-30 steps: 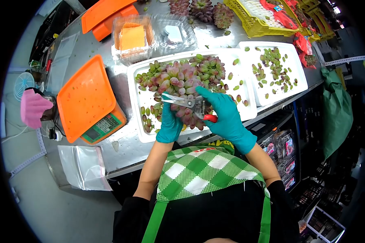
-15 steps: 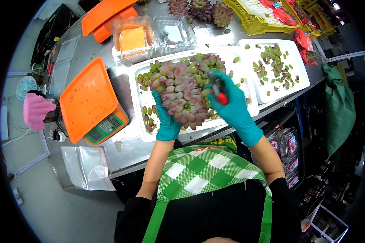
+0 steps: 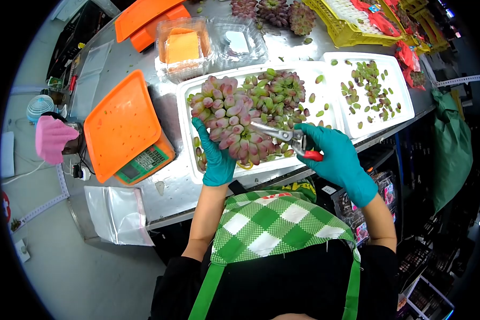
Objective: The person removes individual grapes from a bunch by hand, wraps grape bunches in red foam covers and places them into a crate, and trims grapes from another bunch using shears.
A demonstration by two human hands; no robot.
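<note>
My left hand [image 3: 218, 162], in a teal glove, is closed around the underside of a pink-and-green succulent [image 3: 226, 114] with plump rosettes. It holds the plant over a white tray [image 3: 183, 101]. In my gloved right hand [image 3: 341, 160] is a pair of pruning shears [image 3: 286, 135] with red handles. The metal blades point left, their tips right at the plant's rosettes. Behind them, greener succulent rosettes [image 3: 285, 88] and loose leaves lie in the tray. The left fingers are partly hidden by the plant.
A second white tray [image 3: 402, 109] with scattered leaves adjoins on the right. An orange-topped scale [image 3: 124, 125] stands left, near plastic bags [image 3: 117, 213]. Clear plastic boxes [image 3: 184, 48], more succulents [image 3: 274, 13] and a yellow crate [image 3: 338, 34] are at the back.
My right hand has moved right and down, and the shears, blurred before, now show with their blades toward the plant. The succulent in my left hand has turned and tilted.
</note>
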